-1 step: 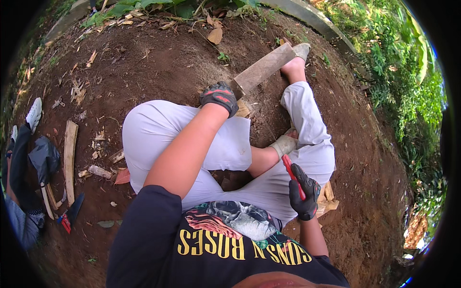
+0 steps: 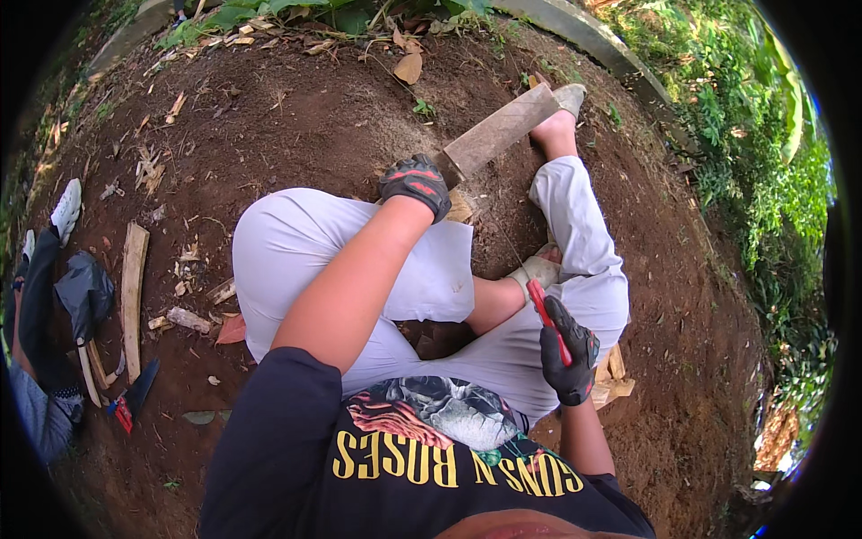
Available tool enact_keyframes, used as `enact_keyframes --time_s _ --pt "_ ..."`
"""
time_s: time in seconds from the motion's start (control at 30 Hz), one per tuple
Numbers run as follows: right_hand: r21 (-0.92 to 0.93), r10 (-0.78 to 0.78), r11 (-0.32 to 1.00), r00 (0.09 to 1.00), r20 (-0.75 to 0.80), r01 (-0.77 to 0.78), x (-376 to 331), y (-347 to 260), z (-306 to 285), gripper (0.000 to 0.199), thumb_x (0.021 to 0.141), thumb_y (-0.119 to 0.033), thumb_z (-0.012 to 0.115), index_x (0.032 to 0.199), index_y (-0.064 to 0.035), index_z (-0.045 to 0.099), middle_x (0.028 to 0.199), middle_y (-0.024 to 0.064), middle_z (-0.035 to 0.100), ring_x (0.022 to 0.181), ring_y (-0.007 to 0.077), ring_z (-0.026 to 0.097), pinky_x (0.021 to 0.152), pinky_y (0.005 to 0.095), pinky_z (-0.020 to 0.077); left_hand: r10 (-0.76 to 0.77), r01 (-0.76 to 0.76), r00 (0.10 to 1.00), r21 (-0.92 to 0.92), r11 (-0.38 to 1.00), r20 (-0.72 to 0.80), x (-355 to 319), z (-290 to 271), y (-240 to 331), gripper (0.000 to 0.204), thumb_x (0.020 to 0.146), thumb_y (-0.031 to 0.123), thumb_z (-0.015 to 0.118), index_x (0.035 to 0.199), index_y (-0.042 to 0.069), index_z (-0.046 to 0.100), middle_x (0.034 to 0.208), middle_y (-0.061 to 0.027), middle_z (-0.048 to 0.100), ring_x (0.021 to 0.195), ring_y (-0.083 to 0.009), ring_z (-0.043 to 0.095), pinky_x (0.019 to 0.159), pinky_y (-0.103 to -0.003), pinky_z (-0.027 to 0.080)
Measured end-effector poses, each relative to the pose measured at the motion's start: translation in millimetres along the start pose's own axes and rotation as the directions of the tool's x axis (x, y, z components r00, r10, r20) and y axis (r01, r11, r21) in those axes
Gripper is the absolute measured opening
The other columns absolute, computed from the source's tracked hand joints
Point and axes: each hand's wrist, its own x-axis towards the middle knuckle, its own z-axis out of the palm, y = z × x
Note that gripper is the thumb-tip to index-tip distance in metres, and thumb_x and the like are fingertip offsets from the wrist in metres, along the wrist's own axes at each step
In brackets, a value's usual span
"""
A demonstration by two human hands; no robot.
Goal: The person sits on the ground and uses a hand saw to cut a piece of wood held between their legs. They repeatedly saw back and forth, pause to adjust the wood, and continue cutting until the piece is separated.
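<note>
My left hand (image 2: 417,186), in a black and red glove, is closed on the near end of a flat, weathered wooden board (image 2: 503,133). The board slants away to the right, its far end by my outstretched foot. Beneath the near end a paler piece of wood (image 2: 461,207) partly shows. My right hand (image 2: 571,350), gloved alike, grips the red handle of a tool (image 2: 545,310) above my right thigh. A thin line runs from that handle toward the board, like a blade seen edge-on; its kind is unclear.
Pale wood pieces (image 2: 613,382) lie beside my right thigh. At the left are a long plank (image 2: 133,296), a red-and-blue-handled saw (image 2: 135,400), a dark bag (image 2: 85,292) and another person's leg (image 2: 40,269). A concrete edge (image 2: 602,45) and plants border the soil.
My right hand and the red-handled tool have moved slightly forward. The left hand keeps its hold on the board; the whole view has shifted a little.
</note>
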Motion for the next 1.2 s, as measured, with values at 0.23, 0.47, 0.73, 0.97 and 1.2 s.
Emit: enact_keyframes --time_s 0.23,0.47,0.73,0.97,1.2 --pt "0.222 -0.182 0.954 0.978 -0.100 0.201 195 1 120 0.043 0.103 -0.021 0.068 0.145 -0.0118 0.069 0.129 0.0222 0.075 0.114 0.0386 0.076 0.096 0.0438 0.0591 0.016 -0.017 1.000 -0.071 0.997 -0.004 -2 -7 4 0.052 0.098 0.030 0.063 0.147 0.012 0.064 0.153 -0.0124 0.060 0.140 -0.0315 0.061 0.112 -0.046 0.052" --pt "0.160 -0.109 0.980 0.993 -0.055 0.117 145 1 86 0.043 0.103 -0.021 0.068 0.144 -0.0099 0.069 0.128 0.0215 0.076 0.114 0.0363 0.077 0.094 0.0448 0.0597 0.043 -0.045 0.996 0.014 0.999 0.082 3 -16 -5 0.061 0.095 0.044 0.067 0.147 0.011 0.065 0.153 -0.0159 0.060 0.141 -0.0334 0.060 0.114 -0.049 0.052" --pt "0.012 0.009 1.000 1.000 0.010 -0.009 -24 7 -24 0.045 0.093 -0.007 0.070 0.137 -0.0014 0.072 0.118 0.0224 0.079 0.088 0.0367 0.080 0.082 0.0425 0.0615 0.040 -0.041 0.998 0.015 0.999 0.057 4 -5 -5 0.077 0.097 0.058 0.067 0.148 0.001 0.062 0.154 -0.0231 0.059 0.143 -0.0378 0.058 0.118 -0.046 0.048" --pt "0.083 0.218 0.974 0.972 -0.091 -0.211 -8 23 -38 0.043 0.098 -0.009 0.063 0.138 0.0041 0.070 0.112 0.0221 0.081 0.083 0.0301 0.080 0.078 0.0379 0.0607 -0.070 0.070 0.998 -0.103 0.992 -0.003 -9 -16 6 0.058 0.097 0.033 0.061 0.147 0.004 0.060 0.153 -0.0183 0.059 0.142 -0.0365 0.059 0.114 -0.049 0.050" --pt "-0.022 -0.071 0.997 0.995 0.070 0.072 -9 -2 -39 0.046 0.091 -0.006 0.067 0.136 0.0018 0.072 0.114 0.0223 0.080 0.083 0.0344 0.077 0.079 0.0423 0.0596 -0.046 0.048 0.998 -0.056 0.997 0.041 -6 -14 1 0.064 0.094 0.039 0.068 0.145 0.002 0.059 0.149 -0.0182 0.061 0.141 -0.0357 0.059 0.114 -0.049 0.050"
